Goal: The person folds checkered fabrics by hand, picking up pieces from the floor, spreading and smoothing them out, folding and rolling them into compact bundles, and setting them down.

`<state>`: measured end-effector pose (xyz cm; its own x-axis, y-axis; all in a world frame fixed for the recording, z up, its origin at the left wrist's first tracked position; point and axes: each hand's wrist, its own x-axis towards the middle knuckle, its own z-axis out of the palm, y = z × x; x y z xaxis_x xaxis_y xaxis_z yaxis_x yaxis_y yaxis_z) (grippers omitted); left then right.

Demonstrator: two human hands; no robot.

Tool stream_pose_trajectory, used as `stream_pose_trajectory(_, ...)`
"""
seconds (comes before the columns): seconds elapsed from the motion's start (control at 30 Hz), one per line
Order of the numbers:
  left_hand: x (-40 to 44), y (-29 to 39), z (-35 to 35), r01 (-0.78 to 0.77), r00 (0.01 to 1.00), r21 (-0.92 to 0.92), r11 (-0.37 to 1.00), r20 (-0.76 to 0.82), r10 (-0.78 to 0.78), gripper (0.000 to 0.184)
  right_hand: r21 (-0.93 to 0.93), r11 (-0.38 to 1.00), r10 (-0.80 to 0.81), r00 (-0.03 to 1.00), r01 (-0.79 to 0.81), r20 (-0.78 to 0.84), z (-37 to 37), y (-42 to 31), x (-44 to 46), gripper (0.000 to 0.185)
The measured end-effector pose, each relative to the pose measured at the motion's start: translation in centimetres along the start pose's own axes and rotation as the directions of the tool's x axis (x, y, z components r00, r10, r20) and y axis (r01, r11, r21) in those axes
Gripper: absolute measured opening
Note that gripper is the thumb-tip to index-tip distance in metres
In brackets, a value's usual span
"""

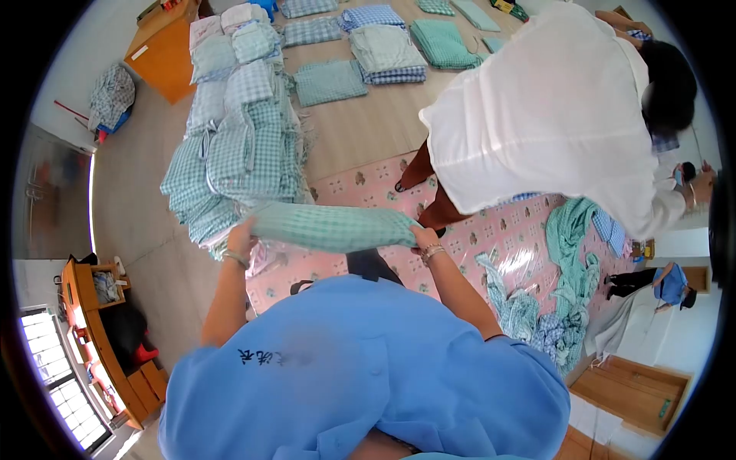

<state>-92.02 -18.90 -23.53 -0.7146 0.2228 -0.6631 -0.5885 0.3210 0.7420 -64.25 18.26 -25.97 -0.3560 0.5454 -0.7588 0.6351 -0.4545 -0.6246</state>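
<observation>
A pale green checked cloth [330,226] is stretched sideways in front of my body, folded into a long strip. Its left end is gripped in my left hand [242,238], which wears a bracelet at the wrist. My right hand [423,241] is closed around the other end, also with a bracelet at the wrist. Just beyond my left hand rises a tall stack of folded green and blue checked cloths [249,146]; the strip's left end is close to its front, and I cannot tell whether they touch.
To the right a person in a white top [537,115] bends over the pink patterned floor sheet [360,184]. Loose green and blue cloths [571,268] lie heaped there. Folded cloth piles [330,82] line the floor ahead. A wooden cabinet [165,46] and a shelf [84,299] stand left; another person [668,284] stands far right.
</observation>
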Motion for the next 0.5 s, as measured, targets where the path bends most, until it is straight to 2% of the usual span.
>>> stream_pose_trajectory(0.07, 1.0, 4.2, 1.0, -0.014, 0.991, -0.2, 0.98, -0.132, -0.013, 0.032, -0.001, 1.0, -0.029, 0.998, 0.03, 0.053, 1.5, -4.5, 2.3, 0.035)
stream_pose_trajectory(0.1, 1.1, 6.6, 1.9, -0.046, 0.99, -0.276, 0.96, -0.144, 0.006, 0.03, 0.001, 1.0, -0.027, 0.997, 0.027, 0.068, 2.4, -7.6, 3.9, 0.035)
stream_pose_trajectory(0.13, 2.3, 8.6, 2.5, -0.058, 0.988, -0.272, 0.961, -0.152, 0.016, 0.03, 0.004, 1.0, -0.018, 0.996, 0.018, 0.083, 2.9, -10.1, 5.7, 0.034)
stream_pose_trajectory(0.17, 3.1, 10.3, 2.5, -0.046, 0.981, -0.296, 0.954, -0.194, -0.013, 0.029, -0.068, 0.997, -0.034, 0.981, 0.048, 0.192, 3.1, -12.5, 7.5, 0.033)
stream_pose_trajectory(0.2, 4.3, 12.5, 2.9, -0.046, 0.972, -0.324, 0.945, -0.231, -0.032, 0.027, -0.06, 0.997, -0.038, 0.979, 0.051, 0.199, 3.3, -15.3, 9.4, 0.033)
stream_pose_trajectory(0.27, 6.4, 16.1, 3.8, -0.09, 0.968, -0.357, 0.93, -0.253, -0.003, 0.027, -0.189, 0.971, -0.084, 0.946, 0.149, 0.314, 4.7, -19.9, 13.1, 0.032)
stream_pose_trajectory(0.33, 8.4, 19.7, 4.9, -0.19, 0.936, -0.397, 0.898, -0.351, 0.043, 0.027, -0.065, 0.998, -0.003, 0.982, 0.016, 0.19, 7.0, -24.6, 15.3, 0.031)
stream_pose_trajectory(0.43, 10.9, 24.4, 6.9, -0.208, 0.93, -0.404, 0.891, -0.365, 0.052, 0.028, -0.072, 0.994, 0.1, 0.977, -0.088, 0.186, 9.6, -32.7, 15.8, 0.031)
stream_pose_trajectory(0.5, 15.3, 26.5, 6.9, -0.19, 0.936, -0.439, 0.878, -0.35, 0.027, 0.029, -0.088, 0.992, -0.078, 0.987, 0.09, 0.138, 11.9, -35.4, 20.4, 0.03)
